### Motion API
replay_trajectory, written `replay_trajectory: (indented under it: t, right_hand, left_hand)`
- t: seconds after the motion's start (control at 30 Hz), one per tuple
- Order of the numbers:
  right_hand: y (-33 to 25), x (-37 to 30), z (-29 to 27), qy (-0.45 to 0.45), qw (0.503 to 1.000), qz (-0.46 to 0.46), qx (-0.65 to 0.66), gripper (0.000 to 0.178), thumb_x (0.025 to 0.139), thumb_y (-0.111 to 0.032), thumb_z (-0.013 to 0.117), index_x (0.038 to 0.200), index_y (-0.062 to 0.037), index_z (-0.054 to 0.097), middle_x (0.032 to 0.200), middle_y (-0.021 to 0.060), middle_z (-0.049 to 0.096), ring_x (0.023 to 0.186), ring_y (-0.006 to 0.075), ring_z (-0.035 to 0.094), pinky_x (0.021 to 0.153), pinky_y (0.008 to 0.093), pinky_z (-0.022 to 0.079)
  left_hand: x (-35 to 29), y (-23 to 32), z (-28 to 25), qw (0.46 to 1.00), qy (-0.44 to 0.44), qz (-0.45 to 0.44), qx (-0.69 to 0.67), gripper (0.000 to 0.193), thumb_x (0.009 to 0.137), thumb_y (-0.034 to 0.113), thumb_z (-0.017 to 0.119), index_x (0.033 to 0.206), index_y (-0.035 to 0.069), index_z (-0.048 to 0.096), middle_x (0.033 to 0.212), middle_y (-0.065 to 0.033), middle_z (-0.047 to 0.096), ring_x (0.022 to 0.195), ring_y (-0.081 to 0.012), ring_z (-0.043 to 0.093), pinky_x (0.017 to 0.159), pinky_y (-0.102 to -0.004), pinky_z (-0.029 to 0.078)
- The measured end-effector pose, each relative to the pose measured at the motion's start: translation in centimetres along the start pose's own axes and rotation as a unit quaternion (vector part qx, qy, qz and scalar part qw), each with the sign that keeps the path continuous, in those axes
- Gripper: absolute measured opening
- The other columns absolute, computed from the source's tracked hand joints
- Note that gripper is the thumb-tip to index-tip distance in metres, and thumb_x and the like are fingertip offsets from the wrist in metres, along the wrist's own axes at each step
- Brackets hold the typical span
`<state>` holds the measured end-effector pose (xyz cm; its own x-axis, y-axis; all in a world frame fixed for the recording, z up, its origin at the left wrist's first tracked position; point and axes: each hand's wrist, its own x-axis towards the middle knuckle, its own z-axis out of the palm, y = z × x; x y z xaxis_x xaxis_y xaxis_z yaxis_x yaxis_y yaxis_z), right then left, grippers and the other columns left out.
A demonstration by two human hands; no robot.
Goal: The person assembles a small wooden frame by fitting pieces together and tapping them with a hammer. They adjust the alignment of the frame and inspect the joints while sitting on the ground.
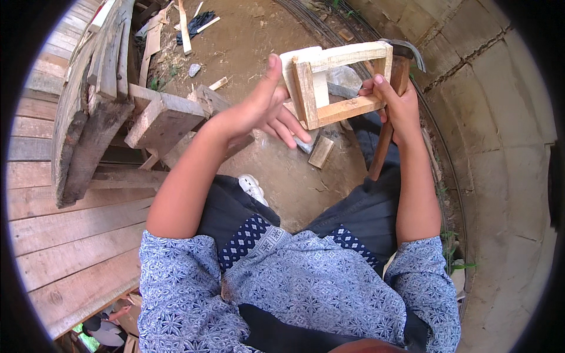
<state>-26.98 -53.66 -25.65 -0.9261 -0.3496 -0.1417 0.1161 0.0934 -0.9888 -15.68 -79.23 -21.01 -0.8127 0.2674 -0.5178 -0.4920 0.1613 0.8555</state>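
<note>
A small rectangular wooden frame of pale battens is held up in front of me. My left hand grips its left end, thumb raised along the near post and fingers curled beneath. My right hand holds the frame's right end together with a hammer: the wooden handle runs down past my wrist and the metal head shows above the frame's top corner. Through the frame's opening I see a grey stone on the ground.
A stack of rough planks and a thick timber block lie at left on weathered boards. A small wood offcut lies on the dirt. Concrete slabs and steel rods run along the right.
</note>
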Motion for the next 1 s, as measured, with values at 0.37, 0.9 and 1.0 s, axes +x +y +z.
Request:
replay_trajectory:
  t: [0.37, 0.9, 1.0]
  right_hand:
    - [0.6, -1.1, 2.8, -0.079, 0.992, 0.088, 0.050, 0.043, 0.093, -0.039, 0.067, 0.114, -0.0032, 0.055, 0.096, 0.0091, 0.069, 0.089, 0.0146, 0.071, 0.045, 0.0186, 0.041]
    - [-0.3, -1.9, 2.7, -0.116, 0.992, 0.024, 0.034, 0.044, 0.096, -0.044, 0.059, 0.114, -0.0035, 0.060, 0.090, 0.0069, 0.073, 0.077, 0.0102, 0.070, 0.046, 0.0184, 0.042]
    - [-0.4, -2.0, 2.4, -0.113, 0.993, 0.014, 0.027, 0.042, 0.096, -0.044, 0.059, 0.112, -0.0049, 0.061, 0.089, 0.0053, 0.073, 0.075, 0.0092, 0.069, 0.046, 0.0189, 0.041]
  left_hand:
    - [3.0, -3.1, -1.0, 0.941, 0.106, 0.205, -0.246, 0.091, 0.097, 0.071, 0.014, 0.141, -0.003, 0.042, 0.129, -0.0273, 0.057, 0.115, -0.0362, 0.062, 0.101, -0.0484, 0.050]
    - [2.4, -3.4, -1.6, 0.908, 0.074, 0.226, -0.345, 0.080, 0.101, 0.059, 0.015, 0.137, -0.004, 0.047, 0.127, -0.0236, 0.058, 0.103, -0.0380, 0.064, 0.092, -0.0550, 0.053]
    - [2.3, -3.0, -1.2, 0.910, 0.115, 0.221, -0.331, 0.077, 0.101, 0.058, 0.016, 0.137, -0.004, 0.047, 0.125, -0.0243, 0.058, 0.103, -0.0383, 0.064, 0.094, -0.0562, 0.052]
